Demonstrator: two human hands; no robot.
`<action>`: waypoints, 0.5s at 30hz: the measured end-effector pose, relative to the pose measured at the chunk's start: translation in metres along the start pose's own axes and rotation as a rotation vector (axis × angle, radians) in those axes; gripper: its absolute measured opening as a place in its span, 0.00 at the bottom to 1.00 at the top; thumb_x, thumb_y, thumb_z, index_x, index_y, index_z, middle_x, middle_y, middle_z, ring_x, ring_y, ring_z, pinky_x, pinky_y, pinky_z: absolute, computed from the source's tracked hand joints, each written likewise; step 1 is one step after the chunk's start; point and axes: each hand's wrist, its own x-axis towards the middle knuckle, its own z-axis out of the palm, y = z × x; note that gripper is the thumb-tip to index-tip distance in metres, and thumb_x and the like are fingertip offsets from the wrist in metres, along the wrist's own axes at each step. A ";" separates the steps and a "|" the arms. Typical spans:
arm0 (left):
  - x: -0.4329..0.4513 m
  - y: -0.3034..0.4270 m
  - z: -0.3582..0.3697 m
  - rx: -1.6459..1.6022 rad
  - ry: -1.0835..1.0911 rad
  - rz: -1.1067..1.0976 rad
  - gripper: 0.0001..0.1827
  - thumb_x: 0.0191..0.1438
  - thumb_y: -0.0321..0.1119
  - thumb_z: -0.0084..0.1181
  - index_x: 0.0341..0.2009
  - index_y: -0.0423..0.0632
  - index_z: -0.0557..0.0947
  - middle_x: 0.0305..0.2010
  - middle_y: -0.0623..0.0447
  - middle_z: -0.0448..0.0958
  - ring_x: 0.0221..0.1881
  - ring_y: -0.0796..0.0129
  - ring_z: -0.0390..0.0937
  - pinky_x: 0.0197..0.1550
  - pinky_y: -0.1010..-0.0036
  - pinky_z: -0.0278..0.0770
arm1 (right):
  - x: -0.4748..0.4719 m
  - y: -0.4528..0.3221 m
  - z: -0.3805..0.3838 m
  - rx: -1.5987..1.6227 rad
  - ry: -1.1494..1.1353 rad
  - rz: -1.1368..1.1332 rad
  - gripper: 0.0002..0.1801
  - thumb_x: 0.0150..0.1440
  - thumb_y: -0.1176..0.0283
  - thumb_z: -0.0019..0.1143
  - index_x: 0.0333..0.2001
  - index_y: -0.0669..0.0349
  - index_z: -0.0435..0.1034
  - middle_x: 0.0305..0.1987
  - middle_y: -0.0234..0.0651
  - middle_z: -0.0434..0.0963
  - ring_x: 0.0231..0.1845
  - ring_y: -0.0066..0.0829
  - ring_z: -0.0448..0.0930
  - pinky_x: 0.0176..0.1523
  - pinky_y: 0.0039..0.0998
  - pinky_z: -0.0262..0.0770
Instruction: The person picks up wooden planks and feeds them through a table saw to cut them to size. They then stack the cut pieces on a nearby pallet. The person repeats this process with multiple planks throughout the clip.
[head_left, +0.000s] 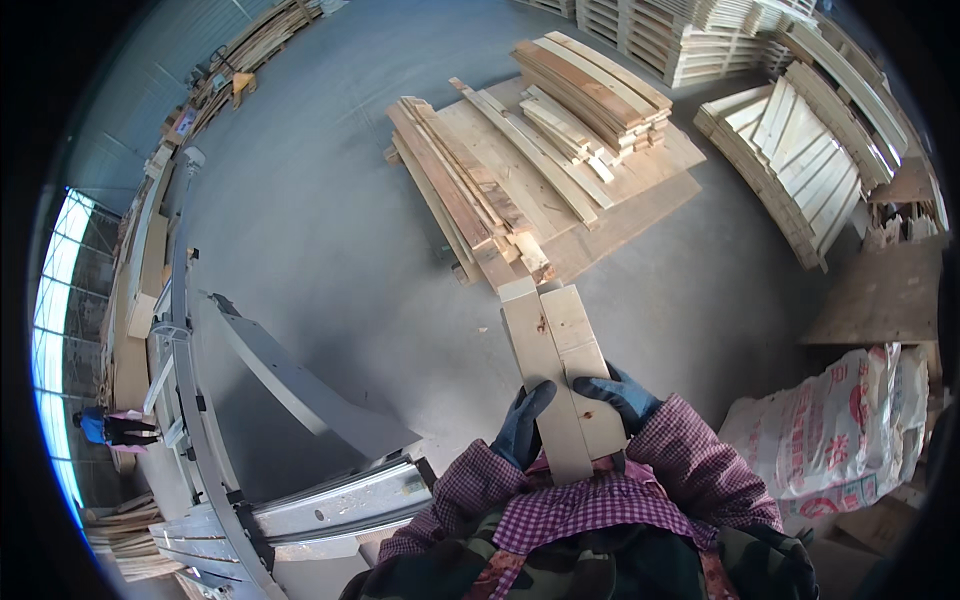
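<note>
In front of my waist I hold two pale wooden boards side by side, a longer left board (529, 330) and a shorter right board (568, 319). My left hand (525, 420), in a dark blue work glove, grips the outer edge of the longer one with its thumb on top. On the opposite side my gloved right hand (626, 397) clasps the shorter board, thumb lying across its face. Both boards bear dark knots. Their far ends reach toward a stack of planks (465, 180) on the floor; whether they touch it I cannot tell. My fingers underneath are hidden.
Beyond, a plywood sheet (487, 142) bears more planks (592, 90). Nailed wooden panels (795, 150) lie to the right, near a printed white sack (832, 435). A metal saw-like machine with a rail (337, 502) stands left. Further left is another person (112, 429).
</note>
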 end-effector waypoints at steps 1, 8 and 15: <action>0.012 0.006 -0.002 0.031 0.037 0.061 0.31 0.58 0.48 0.44 0.59 0.41 0.60 0.53 0.42 0.68 0.51 0.57 0.70 0.53 0.65 0.69 | 0.021 -0.006 -0.008 0.018 -0.062 -0.004 0.35 0.51 0.66 0.58 0.60 0.64 0.55 0.53 0.44 0.69 0.51 0.35 0.73 0.53 0.34 0.70; 0.048 0.053 -0.042 -0.272 0.171 0.159 0.32 0.56 0.52 0.48 0.58 0.44 0.63 0.52 0.42 0.70 0.50 0.54 0.70 0.52 0.63 0.72 | 0.132 -0.054 0.018 -0.079 -0.285 0.275 0.29 0.55 0.64 0.52 0.58 0.64 0.57 0.52 0.44 0.70 0.51 0.34 0.73 0.52 0.32 0.70; 0.044 0.155 -0.122 -0.582 0.221 0.220 0.35 0.53 0.50 0.51 0.60 0.45 0.59 0.54 0.42 0.67 0.53 0.54 0.68 0.52 0.63 0.71 | 0.260 -0.067 0.126 -0.258 -0.282 0.542 0.34 0.53 0.56 0.55 0.58 0.65 0.57 0.51 0.46 0.70 0.49 0.37 0.73 0.51 0.36 0.73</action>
